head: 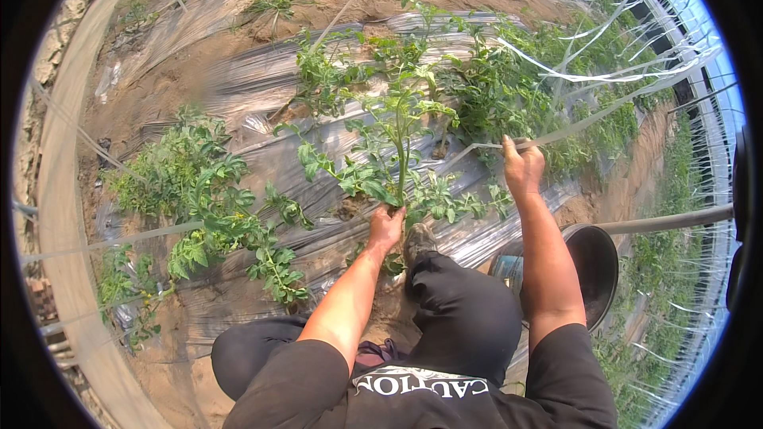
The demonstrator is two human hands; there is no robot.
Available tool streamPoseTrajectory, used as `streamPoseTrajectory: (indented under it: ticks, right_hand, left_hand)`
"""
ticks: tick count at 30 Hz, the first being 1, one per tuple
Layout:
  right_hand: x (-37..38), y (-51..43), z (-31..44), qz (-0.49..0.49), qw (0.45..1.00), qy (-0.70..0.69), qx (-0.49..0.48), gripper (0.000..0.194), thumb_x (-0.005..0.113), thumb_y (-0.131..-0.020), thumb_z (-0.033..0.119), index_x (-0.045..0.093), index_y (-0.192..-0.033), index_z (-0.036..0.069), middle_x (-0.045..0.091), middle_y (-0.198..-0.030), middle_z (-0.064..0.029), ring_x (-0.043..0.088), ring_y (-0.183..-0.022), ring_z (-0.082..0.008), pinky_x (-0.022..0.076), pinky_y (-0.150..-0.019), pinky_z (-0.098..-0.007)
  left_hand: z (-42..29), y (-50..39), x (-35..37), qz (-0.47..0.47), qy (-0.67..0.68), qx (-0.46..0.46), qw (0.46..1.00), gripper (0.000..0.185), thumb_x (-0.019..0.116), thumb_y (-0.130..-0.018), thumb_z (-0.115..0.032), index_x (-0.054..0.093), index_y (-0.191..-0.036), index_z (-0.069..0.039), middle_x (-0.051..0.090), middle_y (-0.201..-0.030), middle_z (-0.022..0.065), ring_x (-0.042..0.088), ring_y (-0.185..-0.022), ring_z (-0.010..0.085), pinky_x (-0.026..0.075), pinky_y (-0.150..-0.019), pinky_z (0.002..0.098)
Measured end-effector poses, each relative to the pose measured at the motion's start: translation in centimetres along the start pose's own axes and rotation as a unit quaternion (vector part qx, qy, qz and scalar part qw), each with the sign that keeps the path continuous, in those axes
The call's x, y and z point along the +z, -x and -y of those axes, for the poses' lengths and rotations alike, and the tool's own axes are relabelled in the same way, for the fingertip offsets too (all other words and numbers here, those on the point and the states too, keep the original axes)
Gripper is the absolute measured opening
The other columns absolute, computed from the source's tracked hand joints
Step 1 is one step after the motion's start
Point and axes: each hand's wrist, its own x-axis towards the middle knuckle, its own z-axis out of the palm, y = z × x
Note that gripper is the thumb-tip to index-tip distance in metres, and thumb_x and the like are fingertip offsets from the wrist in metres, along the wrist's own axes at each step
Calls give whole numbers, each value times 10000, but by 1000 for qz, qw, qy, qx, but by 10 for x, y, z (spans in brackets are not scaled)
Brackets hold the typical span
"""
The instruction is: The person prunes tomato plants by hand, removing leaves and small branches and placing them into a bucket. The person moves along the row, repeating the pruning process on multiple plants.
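My left hand is closed around the base of a tomato plant's stem, low over the plastic mulch. The fingers hide the part of the stem they grip. Up and to the right, my right hand pinches a whitish plastic strip of twine. From that hand the strip rises to a bundle of strands at upper right. Its other side leaves my fingers to the left, then bends down toward the plant's leaves, where I lose sight of it. The held plant stands upright with leafy side shoots.
A dark bucket lies behind my right forearm, with a pole beyond it. My shoe is close to the held stem. Bushy tomato plants grow left, and more right. White strands hang at upper right.
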Motion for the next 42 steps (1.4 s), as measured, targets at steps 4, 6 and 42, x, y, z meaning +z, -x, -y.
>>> streamPoseTrajectory:
  ticks: [4, 6, 42]
  right_hand:
    - [86, 79, 31, 196, 976, 29, -86, 253, 694, -966, 219, 777, -1022, -13, 744, -820, -205, 732, -748, -301, 561, -707, -420]
    - [108, 101, 34, 283, 955, 18, -91, 230, 666, -947, 195, 778, -1007, 4, 737, -854, -253, 744, -799, -393, 569, -746, -473]
    - [123, 123, 46, 423, 896, -135, -35, 408, 663, -976, 120, 537, -1353, 25, 698, -1207, -277, 652, -1192, -460, 529, -990, -509]
  left_hand:
    - [0, -2, 3, -11, 117, -14, 993, 254, 775, -965, -189, 731, -1114, 11, 793, -1003, 110, 710, -899, 169, 558, -832, 363]
    - [0, -2, 1, 0, 121, -23, 992, 224, 742, -983, -159, 714, -1128, 10, 789, -1004, 119, 702, -867, 182, 549, -816, 368]
    - [-109, -69, -89, 190, -13, 3, 982, 129, 697, -969, -207, 707, -1057, -114, 646, -847, -22, 517, -707, 85, 415, -629, 285]
